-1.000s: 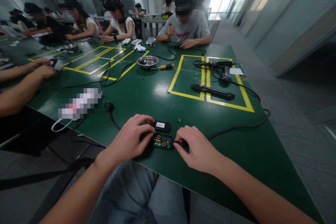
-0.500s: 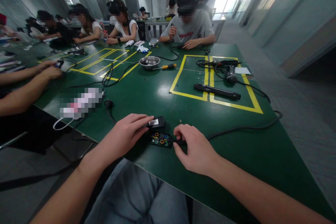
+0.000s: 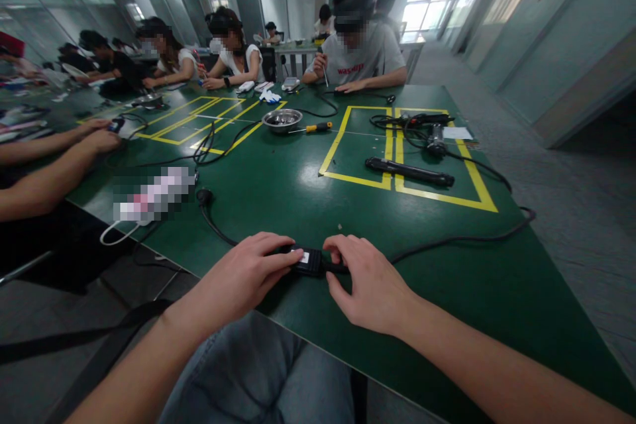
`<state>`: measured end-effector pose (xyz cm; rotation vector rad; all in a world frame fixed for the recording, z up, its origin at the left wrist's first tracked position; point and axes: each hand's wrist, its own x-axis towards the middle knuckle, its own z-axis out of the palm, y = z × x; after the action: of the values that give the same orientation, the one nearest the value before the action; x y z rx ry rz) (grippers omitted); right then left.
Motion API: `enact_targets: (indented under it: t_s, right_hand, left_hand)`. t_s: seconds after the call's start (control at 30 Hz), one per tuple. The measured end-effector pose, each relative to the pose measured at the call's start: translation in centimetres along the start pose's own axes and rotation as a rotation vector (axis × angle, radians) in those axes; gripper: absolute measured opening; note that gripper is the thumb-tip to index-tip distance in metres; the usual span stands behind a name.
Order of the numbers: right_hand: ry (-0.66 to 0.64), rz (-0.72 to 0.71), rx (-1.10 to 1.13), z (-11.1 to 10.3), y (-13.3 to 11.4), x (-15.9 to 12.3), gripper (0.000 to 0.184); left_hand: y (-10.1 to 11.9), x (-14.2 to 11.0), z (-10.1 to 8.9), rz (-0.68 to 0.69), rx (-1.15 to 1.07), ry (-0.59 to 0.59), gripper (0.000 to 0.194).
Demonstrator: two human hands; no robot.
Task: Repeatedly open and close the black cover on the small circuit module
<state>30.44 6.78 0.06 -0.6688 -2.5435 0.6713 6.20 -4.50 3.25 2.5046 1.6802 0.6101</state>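
A small black box [image 3: 308,260] with a white label on its lid lies on the green table [image 3: 278,185] near the front edge, a black cable [image 3: 462,238] running off to its right. My left hand [image 3: 248,275] lies over the box's left end, fingers pressed on the lid. My right hand [image 3: 370,285] is curled over the box's right end where the cable enters. The circuit board inside is hidden under the lid.
A long black tool [image 3: 410,172] lies in a yellow taped square. A steel bowl [image 3: 281,119] and a yellow-handled screwdriver [image 3: 313,127] sit mid-table. A power strip [image 3: 149,195] and plug [image 3: 203,197] lie to the left. Other people work along the far and left sides.
My left hand carried the black lid from beside the open box onto it, covering the circuit board. My right hand stayed at the cable end. The view tilted slightly.
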Motion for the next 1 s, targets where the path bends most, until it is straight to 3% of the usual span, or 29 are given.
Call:
enact_targets:
  t_s: [0.27,0.5,0.6,0.7,0.8,0.93,1.0]
  right_hand:
    - [-0.002,-0.003,-0.023,0.0,-0.1,0.0,0.034]
    - [0.032,0.066,0.005,0.5,0.0,-0.1,0.037]
    - [0.036,0.081,0.021,0.6,0.1,-0.1,0.039]
    - [0.026,0.048,-0.022,0.4,-0.1,-0.1,0.034]
    - [0.006,0.006,-0.055,0.2,-0.4,0.1,0.027]
    - [0.007,-0.010,-0.079,0.3,-0.3,0.1,0.027]
    - [0.007,-0.020,-0.083,0.4,-0.1,0.0,0.027]
  left_hand:
    - [0.1,-0.2,0.3,-0.018,-0.037,0.021,0.033]
    - [-0.9,1.9,-1.3,-0.110,-0.221,0.008,0.030]
    - [-1.9,3.0,-0.8,-0.169,-0.138,0.046,0.032]
    - [-2.8,3.4,0.4,-0.201,-0.098,0.012,0.029]
    - [-3.1,2.7,1.0,-0.193,-0.102,0.010,0.029]
    - [-2.2,0.9,0.5,-0.209,-0.076,0.138,0.027]
    - [-1.7,-0.1,0.2,-0.210,-0.105,0.132,0.026]
